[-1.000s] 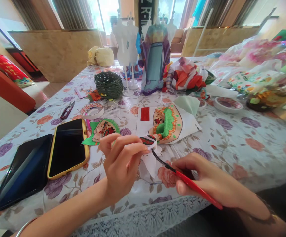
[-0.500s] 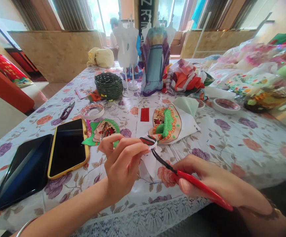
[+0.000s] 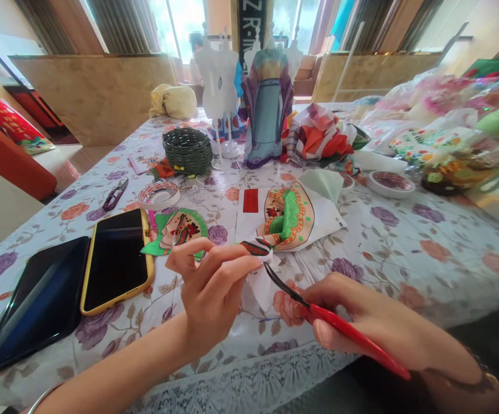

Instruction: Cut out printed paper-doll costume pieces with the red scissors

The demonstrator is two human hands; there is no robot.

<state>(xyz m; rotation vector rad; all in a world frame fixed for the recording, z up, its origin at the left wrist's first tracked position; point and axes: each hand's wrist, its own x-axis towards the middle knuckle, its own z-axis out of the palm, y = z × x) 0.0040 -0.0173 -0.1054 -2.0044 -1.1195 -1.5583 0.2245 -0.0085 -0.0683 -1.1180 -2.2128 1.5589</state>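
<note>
Between the thumb and fingers of my left hand (image 3: 215,282) is pinched a small printed cutout (image 3: 256,247), dark with red and green bands and a white margin. My right hand (image 3: 357,313) grips red-handled scissors (image 3: 353,333), whose dark, narrow blades point left at the cutout's lower edge. A white scrap (image 3: 261,287) hangs below it. Just behind my hands lies a white printed sheet (image 3: 329,221) with a green padded trim (image 3: 291,215) on its rounded design. Left of it is a green-edged printed piece (image 3: 184,230), partly covered by my left fingers.
Two phones, one black (image 3: 38,299) and one in a yellow case (image 3: 118,261), lie at left. Beyond are a tape roll (image 3: 158,195), thread snips (image 3: 115,194), a dark woven basket (image 3: 187,150), small white mannequins (image 3: 219,75) and bundled cloth (image 3: 318,138). Plastic-wrapped items (image 3: 443,121) crowd the right.
The view has shifted slightly. Both hands keep nearly the same pose, with the scissors' tips still by the cutout and the handle tilted slightly lower.
</note>
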